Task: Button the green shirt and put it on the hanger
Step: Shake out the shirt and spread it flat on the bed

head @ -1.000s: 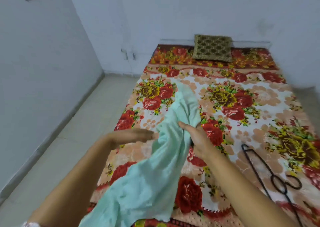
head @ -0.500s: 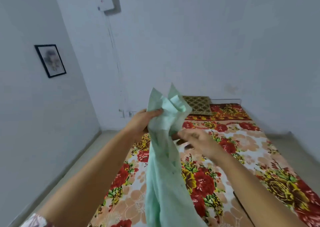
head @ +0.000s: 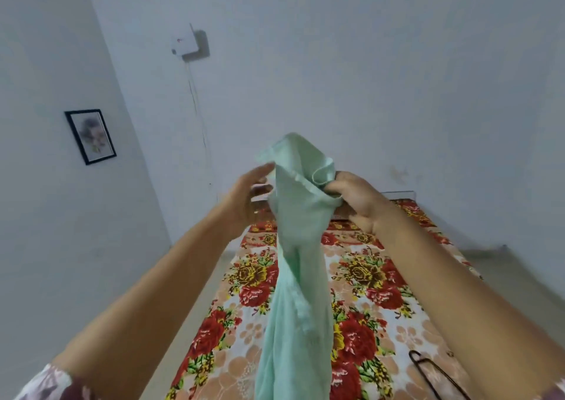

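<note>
The pale green shirt [head: 298, 246] hangs bunched in the air in front of me, its top raised above the bed. My right hand [head: 354, 199] grips the shirt's upper edge from the right. My left hand [head: 247, 199] is at the shirt's left side with fingers spread, touching the cloth near the top; a firm grip does not show. A black wire hanger [head: 434, 372] lies on the bedsheet at the lower right, partly hidden by my right forearm. No buttons are visible.
The bed has a floral sheet [head: 382, 317] below the shirt. A tiled floor strip [head: 195, 305] runs along its left. On the white walls hang a framed picture [head: 90, 136] and a white box [head: 185, 45] with a cable.
Both hands have lifted the shirt from the bed up to chest height. The view has tilted upward, and the right hand has taken hold of the top edge.
</note>
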